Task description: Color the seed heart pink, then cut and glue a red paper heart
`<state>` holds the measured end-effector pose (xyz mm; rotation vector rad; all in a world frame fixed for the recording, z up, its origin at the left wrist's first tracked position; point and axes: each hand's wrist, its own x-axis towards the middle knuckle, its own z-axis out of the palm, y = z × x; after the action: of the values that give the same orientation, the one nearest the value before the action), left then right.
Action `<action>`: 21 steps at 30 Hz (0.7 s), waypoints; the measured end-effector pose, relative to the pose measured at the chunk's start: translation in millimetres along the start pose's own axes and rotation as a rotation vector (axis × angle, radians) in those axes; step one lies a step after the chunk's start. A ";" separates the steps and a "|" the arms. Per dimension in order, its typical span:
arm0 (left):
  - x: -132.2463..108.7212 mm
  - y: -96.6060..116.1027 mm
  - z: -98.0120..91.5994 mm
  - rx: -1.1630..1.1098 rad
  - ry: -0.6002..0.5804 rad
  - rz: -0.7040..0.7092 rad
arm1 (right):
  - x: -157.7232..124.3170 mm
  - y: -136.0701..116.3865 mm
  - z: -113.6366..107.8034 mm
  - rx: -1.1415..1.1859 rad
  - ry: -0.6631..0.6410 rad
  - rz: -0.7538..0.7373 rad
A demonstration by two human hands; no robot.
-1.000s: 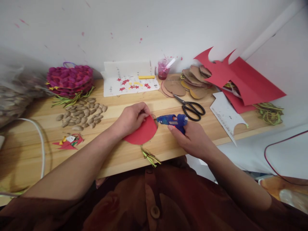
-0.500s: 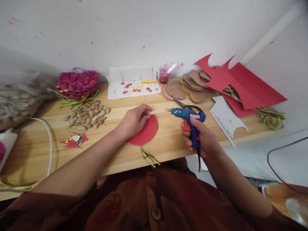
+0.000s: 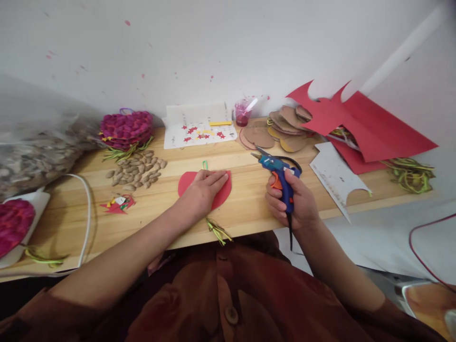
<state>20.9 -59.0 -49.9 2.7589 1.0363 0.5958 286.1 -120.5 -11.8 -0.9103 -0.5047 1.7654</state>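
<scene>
My left hand (image 3: 204,192) lies flat, fingers stretched out, on a red paper shape (image 3: 223,195) near the table's front edge. A small green loop (image 3: 204,165) sticks out at the shape's top, and a yellow-green tassel (image 3: 218,231) hangs from its bottom. To the right, my right hand (image 3: 294,202) is wrapped round the handle of a blue glue gun (image 3: 280,173) with an orange trigger. The gun's nozzle points up and left, apart from the paper. Just behind the gun lie dark-handled scissors (image 3: 265,152), partly hidden.
Peanuts (image 3: 137,170) and paper scraps (image 3: 119,203) lie left, near a magenta peanut-covered piece (image 3: 126,130) and a white cable (image 3: 87,213). At the back are a sheet with stars (image 3: 174,137), a cup (image 3: 243,114) and cardboard shapes (image 3: 258,135). Red paper (image 3: 384,128) sits right.
My left hand has gone from pinching at the red shape's top edge to lying flat over it. The green loop now shows. The glue gun's nozzle has turned more upward, slightly right.
</scene>
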 end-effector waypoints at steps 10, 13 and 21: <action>1.4 9.2 -10.2 0.086 -0.106 0.037 | 0.5 2.7 -1.1 -0.009 -0.036 -0.022; 3.5 17.3 -16.6 0.124 -0.169 0.013 | 0.4 2.6 -1.0 -0.020 -0.042 -0.023; -2.3 20.7 -13.3 0.084 -0.171 0.001 | 0.1 2.6 0.4 -0.036 -0.043 -0.053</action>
<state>26.4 -76.4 -33.1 2.8221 1.0441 0.3164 284.2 -121.4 -13.4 -0.8782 -0.5853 1.7362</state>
